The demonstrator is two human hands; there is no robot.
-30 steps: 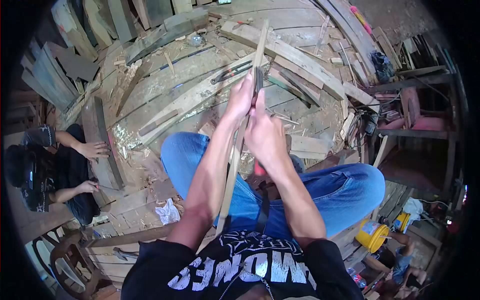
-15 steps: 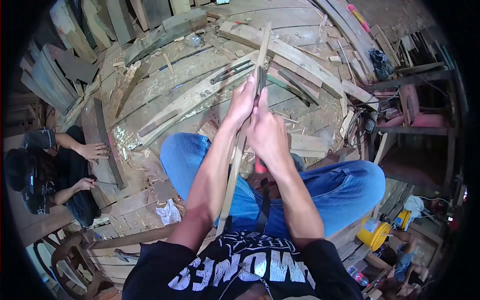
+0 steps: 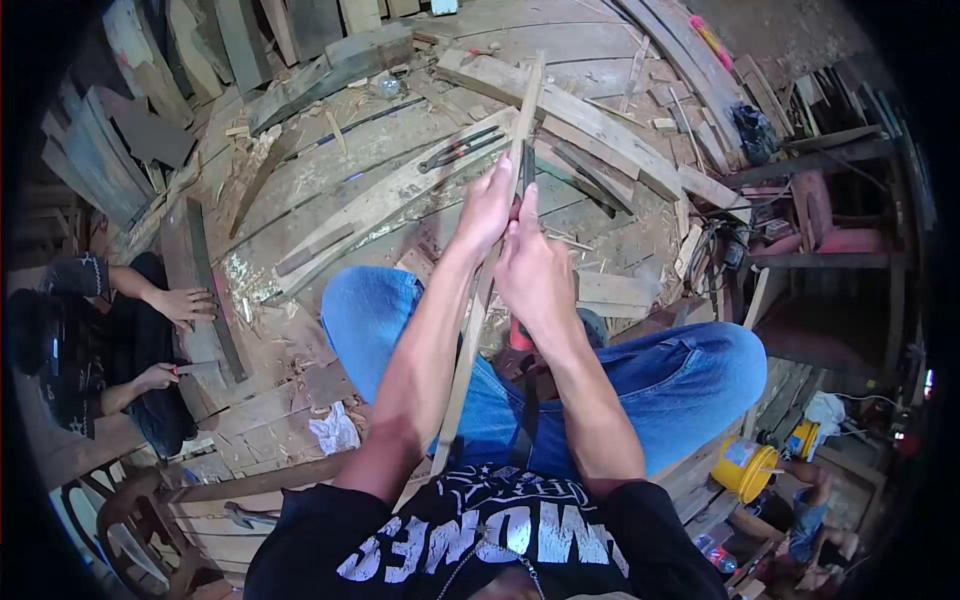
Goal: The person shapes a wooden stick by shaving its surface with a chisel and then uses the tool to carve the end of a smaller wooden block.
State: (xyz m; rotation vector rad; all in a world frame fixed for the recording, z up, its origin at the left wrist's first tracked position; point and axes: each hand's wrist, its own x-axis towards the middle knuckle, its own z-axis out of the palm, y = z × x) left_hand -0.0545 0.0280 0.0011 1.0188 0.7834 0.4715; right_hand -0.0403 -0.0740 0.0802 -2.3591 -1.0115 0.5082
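A long, narrow wooden strip (image 3: 466, 372) runs from the chest up between the forearms and past both hands. My left hand (image 3: 484, 207) is closed round the strip, its thumb pointing up along it. Just to its right, my right hand (image 3: 534, 262) is closed on a dark tool (image 3: 528, 165), with its index finger stretched along the blade-like part beside the strip. The tool's handle is hidden in the palm. Beyond the hands, pliers (image 3: 462, 152) lie on a pale board (image 3: 370, 207).
At the left a co-worker (image 3: 75, 345) has one hand on a dark plank (image 3: 206, 290) and holds a tool. Curved beams (image 3: 600, 120) lie ahead. A yellow bucket (image 3: 745, 468) and another person (image 3: 808, 515) are at the lower right. Wood shavings litter the floor.
My right hand and the dark tool have shifted slightly down along the strip. The co-worker's tool hand has moved a little left.
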